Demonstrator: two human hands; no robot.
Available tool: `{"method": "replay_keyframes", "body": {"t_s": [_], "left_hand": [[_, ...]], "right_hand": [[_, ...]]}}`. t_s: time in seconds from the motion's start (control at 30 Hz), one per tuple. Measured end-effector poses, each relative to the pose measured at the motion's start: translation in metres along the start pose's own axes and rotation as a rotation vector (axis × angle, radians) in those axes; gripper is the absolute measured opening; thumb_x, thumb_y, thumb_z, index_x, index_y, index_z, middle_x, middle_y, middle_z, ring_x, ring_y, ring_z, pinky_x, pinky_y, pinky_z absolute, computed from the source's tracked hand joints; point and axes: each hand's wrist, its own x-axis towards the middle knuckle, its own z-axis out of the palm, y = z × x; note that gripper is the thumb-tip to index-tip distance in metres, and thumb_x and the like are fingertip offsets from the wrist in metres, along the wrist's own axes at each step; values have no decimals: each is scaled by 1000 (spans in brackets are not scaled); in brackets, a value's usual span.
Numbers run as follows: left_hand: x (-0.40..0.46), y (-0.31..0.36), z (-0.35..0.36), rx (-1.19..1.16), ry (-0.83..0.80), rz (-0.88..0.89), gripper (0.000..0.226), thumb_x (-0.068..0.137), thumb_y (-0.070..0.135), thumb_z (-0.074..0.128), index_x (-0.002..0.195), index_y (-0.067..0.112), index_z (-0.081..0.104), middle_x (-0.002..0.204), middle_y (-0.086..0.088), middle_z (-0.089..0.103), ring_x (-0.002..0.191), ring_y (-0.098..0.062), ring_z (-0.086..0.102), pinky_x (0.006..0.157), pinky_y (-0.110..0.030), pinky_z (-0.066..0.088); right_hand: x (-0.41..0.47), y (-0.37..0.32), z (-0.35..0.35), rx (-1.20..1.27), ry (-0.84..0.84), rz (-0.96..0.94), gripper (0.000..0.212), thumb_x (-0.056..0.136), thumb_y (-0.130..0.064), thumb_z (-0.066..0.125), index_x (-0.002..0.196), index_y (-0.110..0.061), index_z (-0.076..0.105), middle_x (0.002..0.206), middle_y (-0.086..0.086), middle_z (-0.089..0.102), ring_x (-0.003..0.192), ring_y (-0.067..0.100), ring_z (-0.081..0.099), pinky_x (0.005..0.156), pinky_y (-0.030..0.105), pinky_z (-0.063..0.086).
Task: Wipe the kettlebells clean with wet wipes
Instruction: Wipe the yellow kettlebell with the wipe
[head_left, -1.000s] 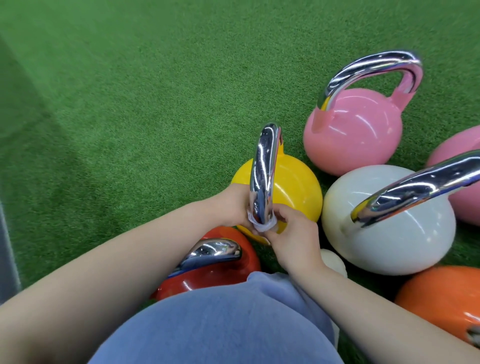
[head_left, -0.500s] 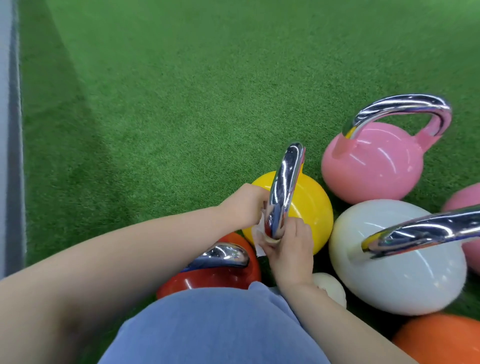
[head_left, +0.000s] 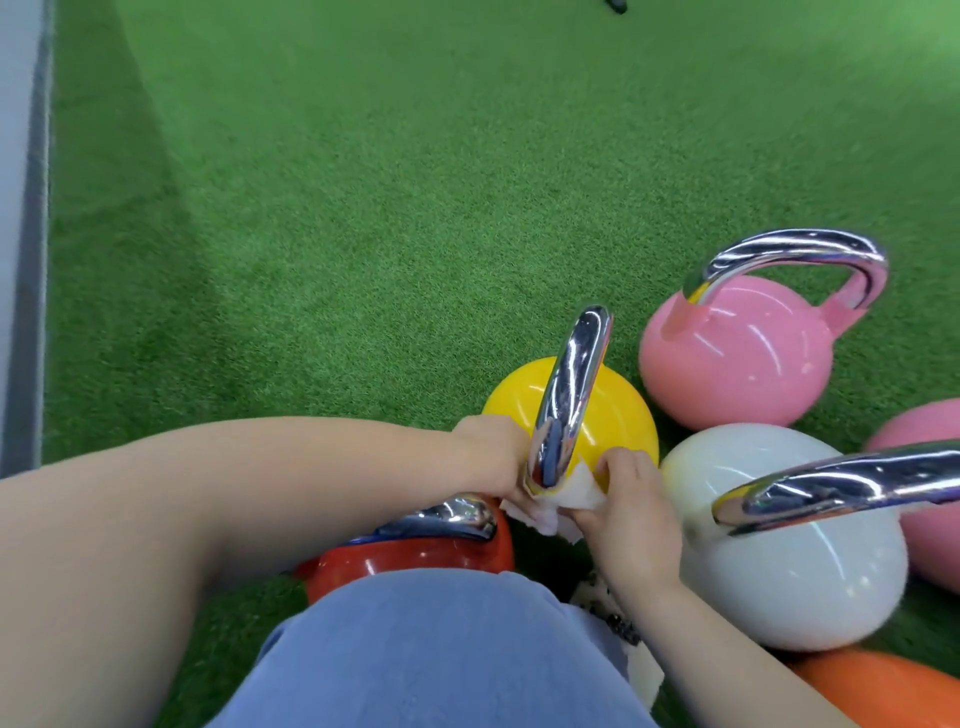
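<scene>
Both hands work a wipe (head_left: 735, 493) at the base of the yellow kettlebell's (head_left: 613, 410) chrome handle (head_left: 569, 395).

The right hand (head_left: 631, 506) pinches the white wipe, its grip clamped on the cloth just beside the handle's lower end; the left hand (head_left: 491, 454) sits against the other side of the handle, touching the wipe, but its fingers are hidden, so the state of its grip cannot be told. The yellow kettlebell stands on the green turf (head_left: 363, 208) among others: a pink one (head_left: 737, 364) beyond it, a white one (head_left: 789, 561) to the right, a red one (head_left: 415, 551) under the left forearm, an orange one (head_left: 883, 691) at the bottom right edge.
</scene>
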Motion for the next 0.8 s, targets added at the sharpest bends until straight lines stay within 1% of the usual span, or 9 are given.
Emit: {"method": "replay_keyframes", "body": {"t_s": [0.07,0.13,0.27,0.37,0.47,0.53,0.63,0.73,0.8], "left_hand": [[2,-1,-2,4,57,-26,22,87,26,59,98,7,65,105,-10,66,100,-28,62,73,-31,46],[1,-3,-5,1,100,-45,16,86,10,53,93,4,66,102,-12,67,97,-30,62,70,-31,45],[-2,-10,-11,-76,130,-20,19,80,0,54,61,0,52,62,-10,53,73,-26,56,59,-27,37],[-3,-11,-20,-234,198,18,24,76,-11,51,57,1,44,53,-3,34,58,-15,38,44,-18,29],[-2,-4,-21,-356,186,91,41,81,-9,48,51,12,29,55,1,27,59,-8,27,43,-16,26],[0,-5,-14,-405,132,141,30,83,-3,53,57,9,42,61,-1,41,71,-12,38,53,-22,29],[-3,-10,-9,-398,110,237,7,76,6,69,76,0,65,70,-7,57,72,-11,46,58,-24,34],[-9,-13,-13,-436,102,286,28,63,12,84,86,4,72,75,-3,69,68,-4,50,56,-9,35],[-13,-14,-18,-459,105,264,34,60,14,87,89,5,73,63,10,61,53,4,45,51,-4,33]], "right_hand": [[-3,-9,0,-16,-39,90,43,65,-32,79,74,-19,39,68,-1,48,65,28,42,54,30,27],[-6,-17,3,99,-129,216,39,76,-33,71,70,-22,33,65,-5,48,65,26,41,55,32,28],[-14,-30,10,447,-34,274,21,77,-16,71,72,-22,51,73,-6,63,72,18,59,60,30,39],[-19,-36,9,529,43,283,14,82,-16,69,80,-25,59,82,-6,66,79,13,61,69,23,42],[-21,-35,7,565,41,289,16,83,-11,67,93,-24,68,87,-11,66,84,7,61,74,18,41],[-20,-35,4,551,17,274,24,82,-8,67,99,-24,70,90,-13,65,86,4,58,76,17,39],[-15,-34,0,506,-46,228,25,80,-9,70,102,-20,71,91,-10,61,84,7,55,72,13,36],[-4,-37,-11,472,-163,179,9,80,-15,71,85,-22,73,81,-3,56,79,10,50,61,9,33],[2,-41,-22,503,-240,127,25,81,-16,71,63,-31,64,64,-8,53,69,0,48,55,6,33]]}}
